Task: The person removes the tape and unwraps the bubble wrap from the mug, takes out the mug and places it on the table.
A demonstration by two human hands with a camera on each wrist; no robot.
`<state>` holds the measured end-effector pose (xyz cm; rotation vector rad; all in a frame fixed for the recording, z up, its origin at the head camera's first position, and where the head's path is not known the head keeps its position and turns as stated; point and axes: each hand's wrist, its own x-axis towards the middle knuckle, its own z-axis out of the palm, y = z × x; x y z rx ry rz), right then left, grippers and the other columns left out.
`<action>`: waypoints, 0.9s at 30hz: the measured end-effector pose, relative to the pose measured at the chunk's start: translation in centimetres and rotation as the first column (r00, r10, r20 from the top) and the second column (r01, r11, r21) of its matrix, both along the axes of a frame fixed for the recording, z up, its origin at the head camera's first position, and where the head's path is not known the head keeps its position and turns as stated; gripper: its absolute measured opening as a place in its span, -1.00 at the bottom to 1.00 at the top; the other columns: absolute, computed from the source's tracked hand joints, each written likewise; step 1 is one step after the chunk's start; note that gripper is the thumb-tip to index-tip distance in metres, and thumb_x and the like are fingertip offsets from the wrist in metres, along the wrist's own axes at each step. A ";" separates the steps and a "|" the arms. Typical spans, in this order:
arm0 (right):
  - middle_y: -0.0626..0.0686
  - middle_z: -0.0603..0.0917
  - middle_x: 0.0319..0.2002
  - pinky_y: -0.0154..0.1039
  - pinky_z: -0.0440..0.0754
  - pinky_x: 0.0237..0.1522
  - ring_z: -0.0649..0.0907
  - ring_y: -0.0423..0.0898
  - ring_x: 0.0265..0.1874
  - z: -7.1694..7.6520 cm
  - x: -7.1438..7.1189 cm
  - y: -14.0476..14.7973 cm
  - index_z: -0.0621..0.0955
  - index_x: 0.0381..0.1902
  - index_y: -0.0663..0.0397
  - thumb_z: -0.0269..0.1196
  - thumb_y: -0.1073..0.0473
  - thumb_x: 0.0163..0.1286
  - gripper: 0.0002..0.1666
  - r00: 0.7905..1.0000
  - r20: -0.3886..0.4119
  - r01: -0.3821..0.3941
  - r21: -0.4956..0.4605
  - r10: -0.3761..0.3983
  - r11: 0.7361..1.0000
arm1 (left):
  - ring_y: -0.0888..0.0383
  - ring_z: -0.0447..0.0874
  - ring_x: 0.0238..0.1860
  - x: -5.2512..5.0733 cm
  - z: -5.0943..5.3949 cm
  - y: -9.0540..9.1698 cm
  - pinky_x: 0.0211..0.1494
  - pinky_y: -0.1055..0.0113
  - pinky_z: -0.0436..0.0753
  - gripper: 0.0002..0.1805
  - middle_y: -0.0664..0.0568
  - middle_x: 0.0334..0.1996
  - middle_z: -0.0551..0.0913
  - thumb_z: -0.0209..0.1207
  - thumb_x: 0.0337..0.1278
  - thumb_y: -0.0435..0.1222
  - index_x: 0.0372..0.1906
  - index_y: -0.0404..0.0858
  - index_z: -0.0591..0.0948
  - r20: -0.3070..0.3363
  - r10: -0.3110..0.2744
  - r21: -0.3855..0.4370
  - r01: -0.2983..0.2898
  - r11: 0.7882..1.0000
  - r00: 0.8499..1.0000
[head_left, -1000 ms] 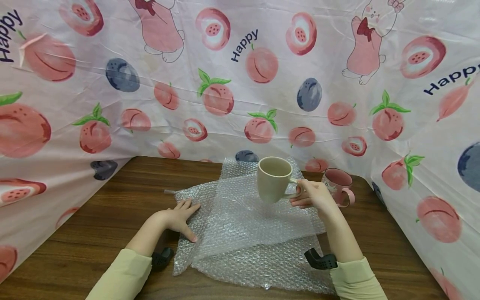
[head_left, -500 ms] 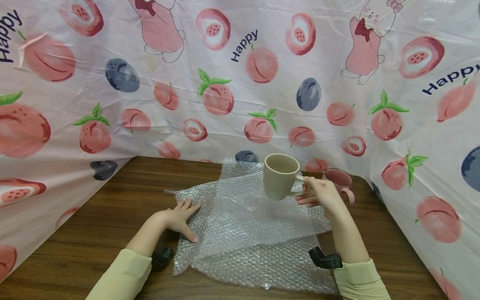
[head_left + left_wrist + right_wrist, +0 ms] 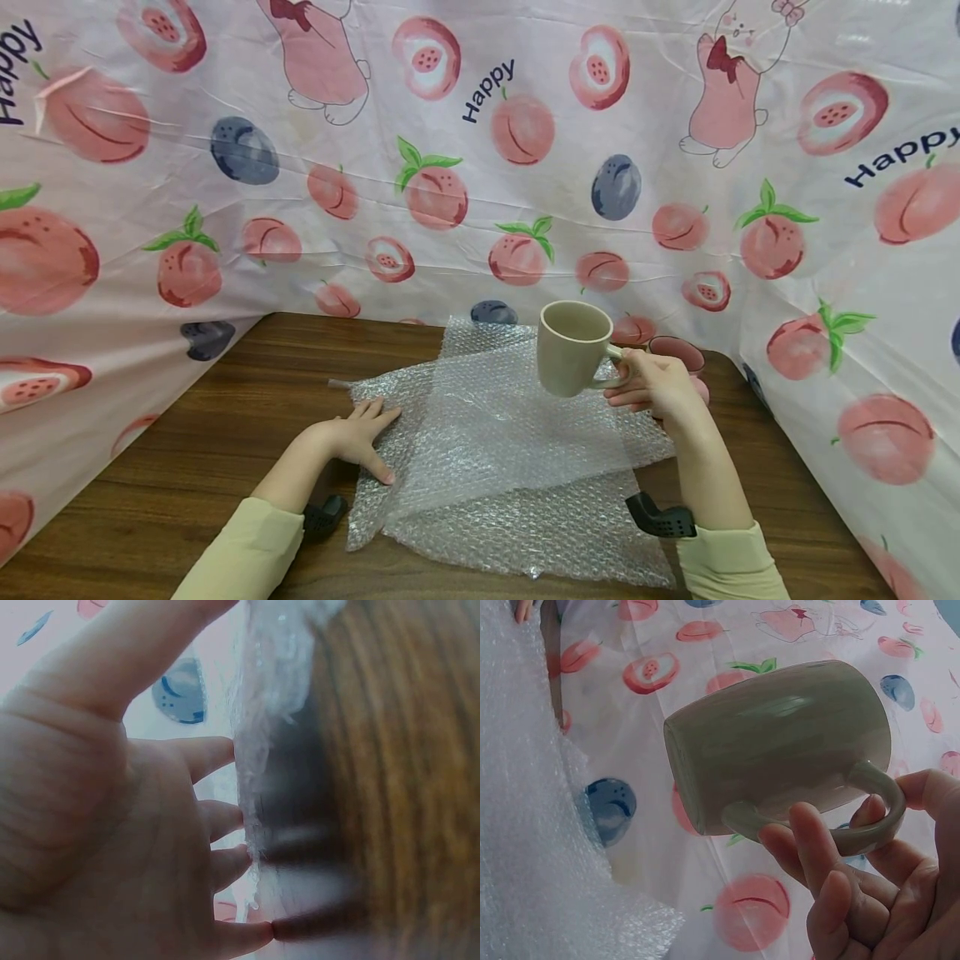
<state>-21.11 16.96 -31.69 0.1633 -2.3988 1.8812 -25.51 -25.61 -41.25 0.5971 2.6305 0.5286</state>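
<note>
A plain greenish-beige mug [image 3: 567, 354] is held upright in the air above the bubble wrap [image 3: 495, 433]. My right hand [image 3: 660, 387] grips it by the handle, with fingers curled round the loop, as the mug [image 3: 780, 742] in the right wrist view shows. My left hand [image 3: 358, 437] lies with spread fingers on the left edge of the wrap; in the left wrist view its fingertips [image 3: 221, 821] touch the sheet. Behind the right hand stands a pink mug [image 3: 677, 357], partly hidden by that hand.
The bubble wrap lies in overlapping sheets on a brown wooden table [image 3: 195, 442]. A fruit-printed curtain [image 3: 465, 167] hangs round the back and both sides. A black wrist camera [image 3: 660, 517] sits at the right wrist, another black camera [image 3: 325, 517] at the left.
My right hand has carried the beige mug to the right and slightly upward, covering more of the pink mug. The wrap's right corner has shifted slightly right. My left hand has stayed put.
</note>
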 end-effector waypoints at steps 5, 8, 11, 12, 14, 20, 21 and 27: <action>0.19 0.72 -0.48 -0.34 0.57 -0.59 0.74 -0.05 -0.51 0.7 0.4 0.3 0.51 -0.43 0.22 0.06 -0.07 0.45 -0.54 0.999 0.040 0.032 0.013 -0.032 0.999 | -0.40 -0.39 0.41 0.1 0.1 0.0 0.21 -0.47 -0.17 0.25 -0.46 0.44 -0.26 0.46 -0.22 0.08 0.49 -0.36 0.02 0.003 0.000 0.004 0.000 1.000 1.000; 0.16 0.73 -0.49 -0.36 0.55 -0.62 0.74 -0.08 -0.52 1.0 0.6 0.5 0.51 -0.47 0.16 0.06 -0.09 0.45 -0.55 0.998 0.055 0.042 0.031 -0.043 0.999 | -0.40 -0.38 0.41 0.0 0.0 -0.1 0.21 -0.46 -0.16 0.24 -0.46 0.44 -0.26 0.46 -0.21 0.08 0.49 -0.35 0.02 0.002 0.002 0.003 -0.002 1.000 1.000; 0.15 0.72 -0.52 -0.37 0.54 -0.66 0.73 -0.07 -0.55 1.3 0.8 0.8 0.51 -0.50 0.14 0.06 -0.08 0.45 -0.54 0.997 0.054 0.047 0.021 -0.048 0.999 | -0.40 -0.39 0.41 0.0 0.1 -0.1 0.21 -0.47 -0.17 0.24 -0.46 0.44 -0.27 0.46 -0.21 0.07 0.49 -0.36 0.02 0.003 0.003 0.008 -0.003 1.000 1.000; 0.15 0.72 -0.53 -0.37 0.53 -0.67 0.73 -0.07 -0.56 1.4 0.9 0.9 0.51 -0.51 0.13 0.06 -0.08 0.46 -0.54 0.997 0.052 0.048 0.012 -0.049 0.999 | -0.40 -0.39 0.41 0.0 0.1 -0.1 0.21 -0.47 -0.17 0.24 -0.46 0.44 -0.27 0.46 -0.21 0.07 0.49 -0.36 0.02 0.003 0.003 0.007 -0.003 1.000 1.000; 0.16 0.71 -0.55 -0.36 0.54 -0.68 0.73 -0.06 -0.57 1.5 1.0 1.1 0.52 -0.54 0.12 0.06 -0.07 0.46 -0.54 0.997 0.049 0.052 -0.007 -0.052 0.999 | -0.40 -0.39 0.41 0.0 0.1 -0.1 0.21 -0.47 -0.17 0.24 -0.46 0.44 -0.27 0.46 -0.21 0.08 0.49 -0.35 0.02 0.003 0.003 0.005 -0.003 1.000 1.000; 0.11 0.71 -0.57 -0.34 0.57 -0.68 0.73 -0.09 -0.58 1.7 1.3 1.9 0.55 -0.56 0.09 0.07 -0.08 0.45 -0.54 0.996 0.051 0.077 -0.032 -0.075 0.997 | -0.40 -0.39 0.41 0.0 0.1 -0.1 0.21 -0.47 -0.17 0.26 -0.46 0.44 -0.27 0.45 -0.22 0.12 0.49 -0.35 0.02 0.012 -0.001 0.008 0.001 1.000 1.000; 0.11 0.71 -0.57 -0.34 0.56 -0.69 0.73 -0.09 -0.58 1.7 1.3 2.1 0.56 -0.55 0.09 0.08 -0.09 0.45 -0.53 0.995 0.052 0.085 -0.032 -0.083 0.996 | -0.40 -0.40 0.41 -0.1 0.1 -0.1 0.21 -0.47 -0.18 0.27 -0.46 0.43 -0.27 0.45 -0.23 0.13 0.49 -0.36 0.01 0.016 -0.001 0.012 0.001 1.000 1.000; 0.12 0.70 -0.60 -0.32 0.57 -0.69 0.73 -0.05 -0.58 2.1 1.6 2.8 0.56 -0.54 0.07 0.08 -0.10 0.45 -0.54 0.994 0.041 0.100 -0.047 -0.098 0.994 | -0.39 -0.42 0.41 -0.1 0.0 -0.1 0.20 -0.47 -0.24 0.31 -0.45 0.44 -0.30 0.43 -0.26 0.19 0.50 -0.35 -0.01 0.025 -0.004 0.020 0.003 1.000 1.000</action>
